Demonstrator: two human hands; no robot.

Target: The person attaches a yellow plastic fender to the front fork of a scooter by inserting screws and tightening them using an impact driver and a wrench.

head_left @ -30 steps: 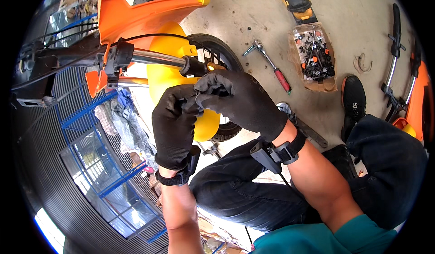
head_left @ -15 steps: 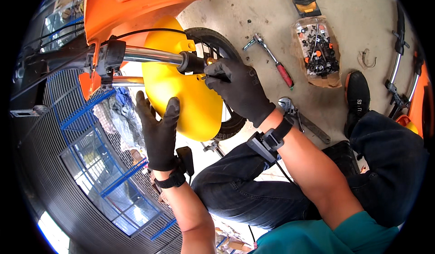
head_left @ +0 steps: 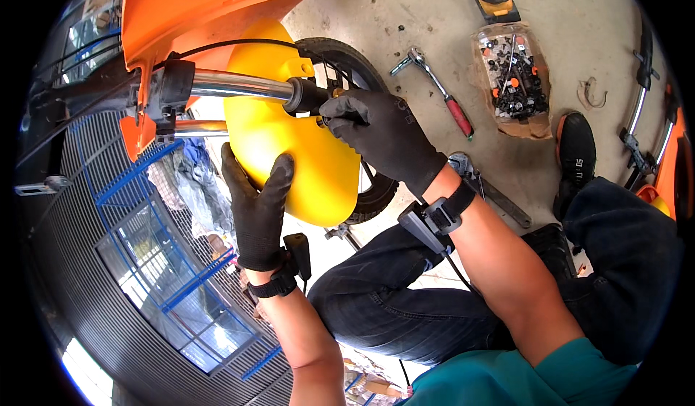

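Note:
A yellow front mudguard (head_left: 304,167) sits over the black wheel (head_left: 369,207) of a motorbike, beside the chrome fork tube (head_left: 242,84). My left hand (head_left: 258,221), in a black glove, grips the mudguard's near left edge, its thumb on the yellow surface and the fingers at the side. Just below the black fork end (head_left: 305,96), my gloved right hand (head_left: 391,134) pinches at the mudguard's mounting tab. Its thumb and forefinger are closed together. Whatever small piece they hold is hidden by the glove.
On the floor lie a ratchet with a red handle (head_left: 457,116) and an adjustable wrench (head_left: 499,196). Beyond them stands a cardboard box (head_left: 539,127) of small fasteners. An orange fairing (head_left: 188,15) covers the upper left. Another fork (head_left: 637,109) stands at far right.
My right hand stays at the mounting tab, its fingertips pressed closer in; the small dark end seen at them earlier is now covered. The view has shifted slightly. My left hand keeps its hold.

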